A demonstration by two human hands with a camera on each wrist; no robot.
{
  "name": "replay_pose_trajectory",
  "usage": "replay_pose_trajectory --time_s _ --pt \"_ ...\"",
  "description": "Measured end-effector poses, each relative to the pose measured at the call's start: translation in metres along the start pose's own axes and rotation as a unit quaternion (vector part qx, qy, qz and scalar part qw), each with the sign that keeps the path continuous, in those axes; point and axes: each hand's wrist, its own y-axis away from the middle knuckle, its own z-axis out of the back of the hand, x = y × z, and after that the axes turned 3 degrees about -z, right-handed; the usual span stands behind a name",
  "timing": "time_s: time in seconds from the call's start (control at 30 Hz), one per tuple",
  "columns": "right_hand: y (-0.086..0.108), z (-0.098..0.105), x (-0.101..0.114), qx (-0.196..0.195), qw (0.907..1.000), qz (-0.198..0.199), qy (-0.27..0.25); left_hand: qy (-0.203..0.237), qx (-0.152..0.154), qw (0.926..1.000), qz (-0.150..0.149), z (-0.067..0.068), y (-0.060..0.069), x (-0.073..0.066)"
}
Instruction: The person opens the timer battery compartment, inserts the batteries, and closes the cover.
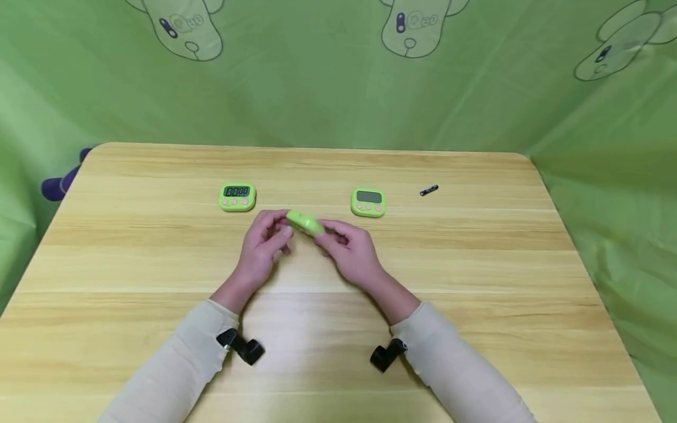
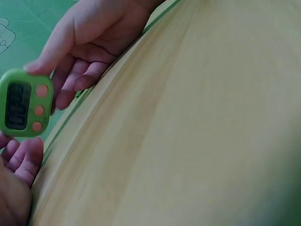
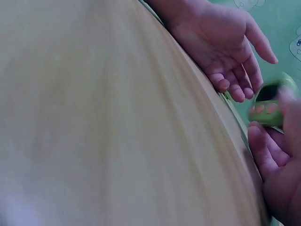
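While pinching a rounded green plastic timer [image 1: 305,222] with pink buttons in the right hand [image 1: 351,249], holds it above the pale wood-grain table [image 1: 476,264] beside the loosely spread left hand [image 1: 260,247]. Has beyond it, left to right, a matching digit-showing timer [image 1: 238,197], a matching blank-screened timer [image 1: 368,202] and a slim dark battery [image 1: 429,190].

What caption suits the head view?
Right hand holds a green timer beside the left hand; a timer showing digits, a blank timer and a battery lie beyond.
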Motion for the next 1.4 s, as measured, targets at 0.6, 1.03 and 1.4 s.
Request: replay_pose_trajectory --time_s 0.6,1.03,1.4 --pt "-0.021 -0.014 -0.001 -0.158 0.9841 0.037 0.071 -0.188 -0.1 0.9771 -0.006 -0.015 -0.01 0.008" --pt "-0.048 -0.021 0.003 -0.124 0.9478 -0.002 0.294 -0.31 -0.081 0.9453 0.064 -0.015 -0.043 0.007" --pt "-0.052 -0.02 0.002 -0.114 0.9437 -0.025 0.31 -0.35 -0.031 0.9296 0.111 -0.015 -0.052 0.004"
